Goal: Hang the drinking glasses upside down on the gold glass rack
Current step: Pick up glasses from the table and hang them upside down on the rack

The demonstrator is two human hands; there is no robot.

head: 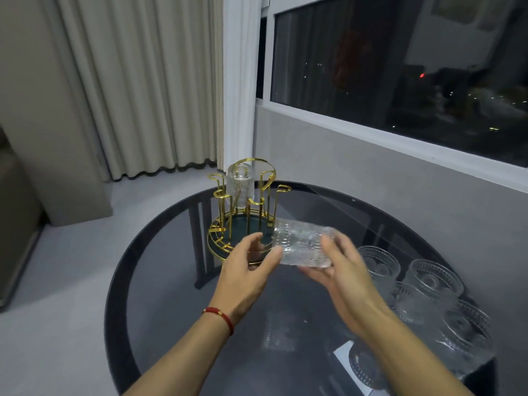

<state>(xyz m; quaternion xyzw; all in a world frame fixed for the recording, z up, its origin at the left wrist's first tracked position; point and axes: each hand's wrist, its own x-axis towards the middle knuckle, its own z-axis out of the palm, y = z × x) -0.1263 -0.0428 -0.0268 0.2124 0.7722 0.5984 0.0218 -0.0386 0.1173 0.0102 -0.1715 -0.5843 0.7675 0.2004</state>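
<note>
Midair, right hand (340,270) and left hand (245,270) gripped sideways clear embossed drinking glass (303,242); should invert squarely over free gold wire rack (243,212) peg.

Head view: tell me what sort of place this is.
Probably a room in a home or apartment, at night: long pleated curtains, a large window with dark outside and scattered lights, and a round dark glass table with a gold glass rack.

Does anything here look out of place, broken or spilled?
Nothing stands out. One glass hangs upside down on the gold rack, another glass lies sideways between the left hand and right hand.
</note>
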